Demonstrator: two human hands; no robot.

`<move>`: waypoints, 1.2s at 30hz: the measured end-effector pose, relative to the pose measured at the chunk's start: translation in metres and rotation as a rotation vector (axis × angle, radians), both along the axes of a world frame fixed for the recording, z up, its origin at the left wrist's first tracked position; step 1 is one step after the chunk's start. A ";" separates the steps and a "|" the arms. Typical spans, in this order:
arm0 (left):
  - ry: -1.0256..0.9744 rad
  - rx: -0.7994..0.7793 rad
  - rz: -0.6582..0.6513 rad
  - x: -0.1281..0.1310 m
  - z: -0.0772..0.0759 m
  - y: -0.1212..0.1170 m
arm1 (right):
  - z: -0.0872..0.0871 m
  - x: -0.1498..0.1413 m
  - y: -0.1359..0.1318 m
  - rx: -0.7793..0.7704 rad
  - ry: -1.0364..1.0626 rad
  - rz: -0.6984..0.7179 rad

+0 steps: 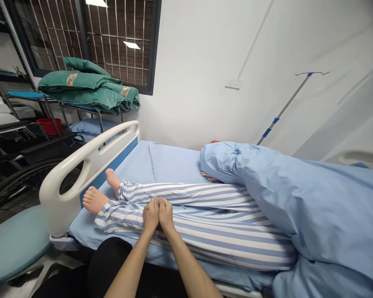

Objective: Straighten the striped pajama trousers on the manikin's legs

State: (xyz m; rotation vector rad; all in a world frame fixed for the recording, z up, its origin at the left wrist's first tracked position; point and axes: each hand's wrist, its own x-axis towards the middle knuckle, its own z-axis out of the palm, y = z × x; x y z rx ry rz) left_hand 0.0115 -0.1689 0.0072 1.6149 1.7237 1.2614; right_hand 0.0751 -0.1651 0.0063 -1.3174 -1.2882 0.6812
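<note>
My left hand (pixel 151 212) and my right hand (pixel 165 212) rest side by side, touching, on the near lower leg of a figure lying on the bed. Both are closed, fingers curled over the inner side of the blue-and-white striped trouser leg (pixel 224 239); the fingertips are hidden. Two bare feet (pixel 95 200) stick out of the trouser cuffs to the left. A light blue quilt (pixel 276 194) covers the figure from the thighs up, and a few fingers (pixel 209 177) show under its edge.
A white footboard (pixel 54 186) closes the bed's left end. Beyond it stand a wheelchair (pixel 27 165), a round stool (pixel 17 244) and a rack with folded green quilts (pixel 90 89). An IV pole (pixel 286 105) leans into view behind the bed.
</note>
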 end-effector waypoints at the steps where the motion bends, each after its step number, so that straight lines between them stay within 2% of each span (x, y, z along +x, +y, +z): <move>1: 0.023 -0.012 0.006 0.000 0.000 0.000 | 0.002 0.001 0.001 -0.015 -0.015 0.014; 5: 0.122 -0.035 0.015 0.002 -0.001 0.001 | 0.015 0.012 0.000 -0.002 -0.178 0.089; 8: 0.184 -0.042 0.011 0.004 -0.002 0.001 | 0.019 0.021 -0.006 0.034 -0.246 0.088; 15: 0.224 -0.074 -0.009 0.005 -0.003 -0.001 | 0.004 0.025 -0.019 0.016 -0.329 0.007; 18: 0.206 -0.096 -0.059 0.003 -0.001 0.000 | 0.003 0.024 -0.019 0.001 -0.308 -0.002; 23: 0.008 -0.087 -0.243 0.007 0.016 0.004 | 0.005 0.027 -0.016 0.003 -0.184 0.002; 27: -0.151 -0.001 -0.249 0.019 0.027 0.003 | 0.005 0.032 -0.014 0.008 -0.027 0.016; 31: -0.223 0.014 -0.171 0.028 0.020 -0.001 | 0.004 0.034 -0.014 0.015 0.025 0.012; 36: -0.216 0.015 -0.174 0.027 0.011 -0.004 | 0.003 0.032 -0.012 0.008 0.043 0.002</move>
